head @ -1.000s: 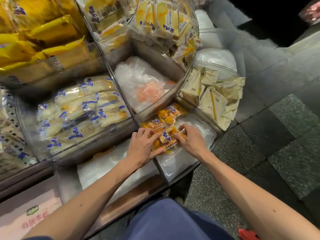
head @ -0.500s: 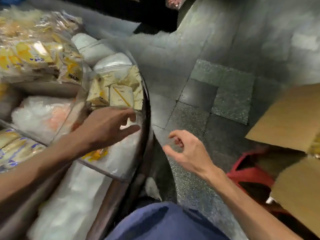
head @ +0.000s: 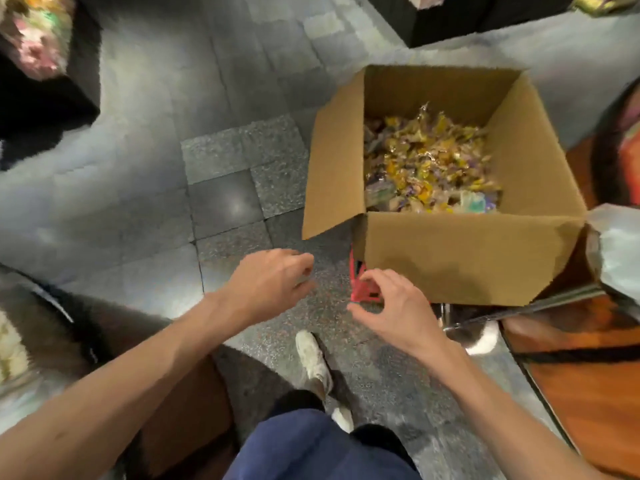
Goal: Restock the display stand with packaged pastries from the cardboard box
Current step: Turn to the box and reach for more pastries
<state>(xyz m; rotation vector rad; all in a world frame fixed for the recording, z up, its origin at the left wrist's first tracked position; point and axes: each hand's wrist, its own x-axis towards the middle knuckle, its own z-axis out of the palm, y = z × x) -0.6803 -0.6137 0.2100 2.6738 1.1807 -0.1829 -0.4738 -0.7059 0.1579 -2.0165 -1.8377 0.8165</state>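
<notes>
An open cardboard box (head: 460, 258) stands on the floor at right, its flaps up. Inside lies a heap of small packaged pastries (head: 426, 161) in clear, yellow and purple wrappers. My left hand (head: 270, 282) hovers over the floor just left of the box's near corner, fingers loosely curled, holding nothing. Close to the box's front wall hangs my right hand (head: 391, 303), empty too, with its fingers relaxed and bent. Of the display stand only its dark edge (head: 52, 306) shows at the lower left.
Something red (head: 360, 285) sits under the box's near corner. A wooden-topped stand with a metal rim (head: 568, 344) is at the right. Grey floor tiles (head: 228, 174) spread to the left of the box. My white shoe (head: 313, 362) is below my hands.
My view has swung right from the display stand to the box. Both hands left the pastry packets in the stand's bin and moved, empty, toward the box.
</notes>
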